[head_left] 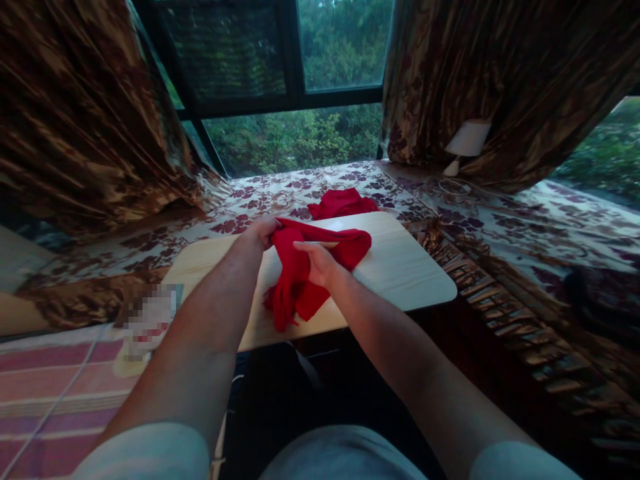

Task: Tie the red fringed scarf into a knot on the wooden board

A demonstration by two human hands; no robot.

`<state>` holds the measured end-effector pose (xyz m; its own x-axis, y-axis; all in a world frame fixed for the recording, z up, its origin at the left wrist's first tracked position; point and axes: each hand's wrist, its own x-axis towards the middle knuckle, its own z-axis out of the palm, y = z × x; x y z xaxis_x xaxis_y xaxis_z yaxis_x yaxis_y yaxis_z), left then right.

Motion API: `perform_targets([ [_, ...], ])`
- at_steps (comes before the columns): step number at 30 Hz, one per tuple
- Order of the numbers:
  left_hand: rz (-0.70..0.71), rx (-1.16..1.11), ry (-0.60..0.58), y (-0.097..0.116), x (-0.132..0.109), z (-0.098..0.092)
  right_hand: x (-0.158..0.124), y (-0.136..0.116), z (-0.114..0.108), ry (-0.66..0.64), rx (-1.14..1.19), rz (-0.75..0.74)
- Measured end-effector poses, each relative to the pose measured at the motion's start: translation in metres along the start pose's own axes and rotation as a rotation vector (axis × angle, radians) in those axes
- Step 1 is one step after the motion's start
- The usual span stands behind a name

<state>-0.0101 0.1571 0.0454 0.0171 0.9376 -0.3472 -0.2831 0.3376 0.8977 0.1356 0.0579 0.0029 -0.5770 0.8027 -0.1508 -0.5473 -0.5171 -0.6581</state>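
A red cloth (300, 287) lies bunched and partly lifted over a pale wooden table (415, 273). My left hand (264, 231) is closed on its upper left edge, holding that edge raised. Over the middle of the cloth is my right hand (320, 263), with its fingers reaching left and its thumb side up; the fingers look apart, and the cloth lies beneath and around them. A fold of the cloth loops off to the right of this hand. Behind the table's far edge rests a second heap of red cloth (343, 202).
Beyond the table runs a ledge with a floral cover (280, 190), under a window (345, 47). A small white lamp (469, 139) with its cord stands at the back right. Striped bedding (50, 393) lies at the lower left, near a blurred item (150, 320).
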Motion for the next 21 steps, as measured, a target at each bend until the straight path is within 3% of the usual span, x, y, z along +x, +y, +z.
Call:
perform_targets([
  [4,0.098,0.012,0.003,-0.007,0.001,-0.002,-0.028,-0.016,-0.001,-0.08,-0.132,0.013],
  [8,0.163,-0.002,0.026,-0.021,0.004,-0.011,-0.046,-0.017,0.0,0.002,-0.295,0.09],
  [11,0.113,0.035,0.025,-0.037,0.002,-0.023,-0.055,-0.007,-0.004,0.088,-0.398,0.111],
  [14,0.059,0.094,0.107,-0.053,-0.003,-0.034,-0.059,0.006,-0.013,0.195,-0.533,0.145],
  [18,0.098,0.104,0.18,-0.063,-0.011,-0.04,-0.056,0.017,-0.015,0.307,-0.792,0.148],
  [21,0.149,0.124,0.237,-0.064,-0.013,-0.039,-0.05,0.016,-0.002,0.243,-0.696,0.075],
])
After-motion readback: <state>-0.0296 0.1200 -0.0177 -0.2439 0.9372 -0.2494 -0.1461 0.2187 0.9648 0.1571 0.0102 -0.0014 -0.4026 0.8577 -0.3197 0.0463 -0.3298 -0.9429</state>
